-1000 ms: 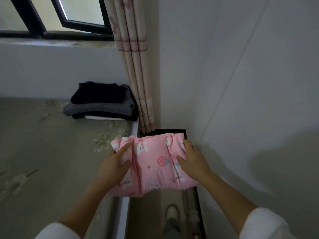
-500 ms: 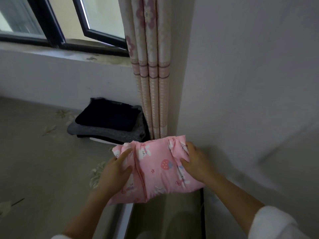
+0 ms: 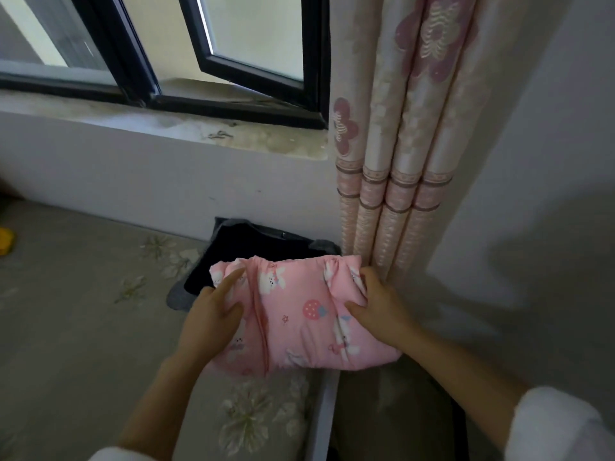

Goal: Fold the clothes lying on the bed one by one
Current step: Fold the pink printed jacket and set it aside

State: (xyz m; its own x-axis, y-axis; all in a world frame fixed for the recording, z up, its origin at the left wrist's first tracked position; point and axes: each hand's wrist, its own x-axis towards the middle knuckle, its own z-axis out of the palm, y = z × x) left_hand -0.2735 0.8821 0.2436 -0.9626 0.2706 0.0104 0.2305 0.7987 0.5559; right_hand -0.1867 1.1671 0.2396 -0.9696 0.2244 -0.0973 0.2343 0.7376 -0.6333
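Far left, a yellow thing (image 3: 5,241) sits on the bed (image 3: 66,327). Further along lies the stack of dark folded clothes (image 3: 246,247). The left hand (image 3: 209,321) grips the left end of the folded pink padded garment (image 3: 299,314), thumb and forefinger lying on top. The right hand (image 3: 376,311) clamps its right end, fingers curled round the edge. The bundle hangs over the near side of the stack, just beside the curtain (image 3: 399,161); whether it touches the stack I cannot tell. My worry is that it looks puffy, so once let go it may spring open, or, set too far right, slide into the gap (image 3: 382,420) beside the bed
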